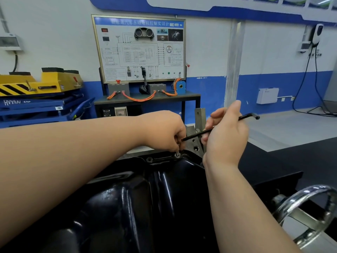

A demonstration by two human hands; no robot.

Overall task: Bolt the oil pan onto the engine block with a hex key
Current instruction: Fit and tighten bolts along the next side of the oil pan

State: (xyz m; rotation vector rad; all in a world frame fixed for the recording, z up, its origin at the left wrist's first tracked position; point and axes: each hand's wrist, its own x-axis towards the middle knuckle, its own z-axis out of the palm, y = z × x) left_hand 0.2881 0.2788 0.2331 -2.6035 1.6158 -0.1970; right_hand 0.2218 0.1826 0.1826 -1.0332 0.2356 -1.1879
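I saw the thin black L-shaped steel hex key (218, 127) lying nearly level across the middle of the view, its long axis running from lower left to upper right. The straight tip pointed down-left toward my left fingers, and the short bent end (255, 116) stuck out past the right hand, turned toward the right.

My right hand (226, 136) was closed around the key's long shank, thumb up and fingers wrapped over it. My left hand (165, 132) was bunched with the fingertips pinched together on a small silvery bolt (178, 145), just above a round metal bolt head or washer (177, 154) seated in the pan's flange; how firmly those fingers gripped it I could not tell. The key's tip ended right at the left fingertips, touching or almost so.

The glossy black pressed-steel oil pan (145, 198) filled the lower middle, smooth and rounded, with bright streaks of reflection on its humps. Its flat rim (160, 158) ran along the far edge, with another empty bolt hole (149, 159) to the left of the one being worked. Beyond the rim, a dull grey machined metal bracket (196, 141) with round holes stood upright between the two hands.

At lower right was a shiny chromed handwheel (300, 198), curved and polished. Against the blue-and-white wall stood a framed wiring-diagram training board (138, 50) with orange cables (138, 98) on its dark bench.
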